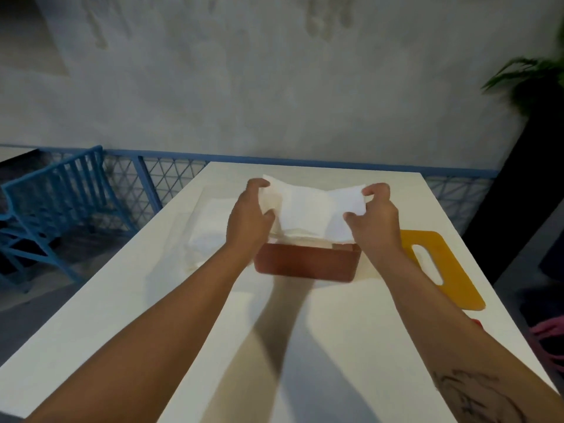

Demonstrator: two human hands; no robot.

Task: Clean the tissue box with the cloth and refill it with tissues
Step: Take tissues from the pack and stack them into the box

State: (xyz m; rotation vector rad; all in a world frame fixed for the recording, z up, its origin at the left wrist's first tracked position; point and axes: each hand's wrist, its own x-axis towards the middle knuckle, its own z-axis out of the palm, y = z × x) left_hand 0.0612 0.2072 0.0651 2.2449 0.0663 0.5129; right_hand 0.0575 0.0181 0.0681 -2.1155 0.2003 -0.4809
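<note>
I have both hands out over the white table (305, 346), gripping one stack of white tissues (308, 212) between them. My left hand (248, 215) clasps the stack's left end, thumb on the near side and fingers curled over the top; my right hand (377, 215) pinches the right end the same way. The stack sags a little in the middle and sits just above the open top of the brown tissue box (306, 262), its lower edge at the box's rim; I cannot tell whether it touches.

The box stands about midway across the table, toward the far edge. To its left, near the table's left edge, lies a clear-wrapped pack of white tissues (209, 236), blurred. To the right of the box, by the right edge, a flat yellow lid (442, 270) with an oblong slot lies on the tabletop. No writing or label is readable on any of these.

Beyond the left edge I see a blue railing (70, 193), and a potted plant (531, 80) at the far right.
</note>
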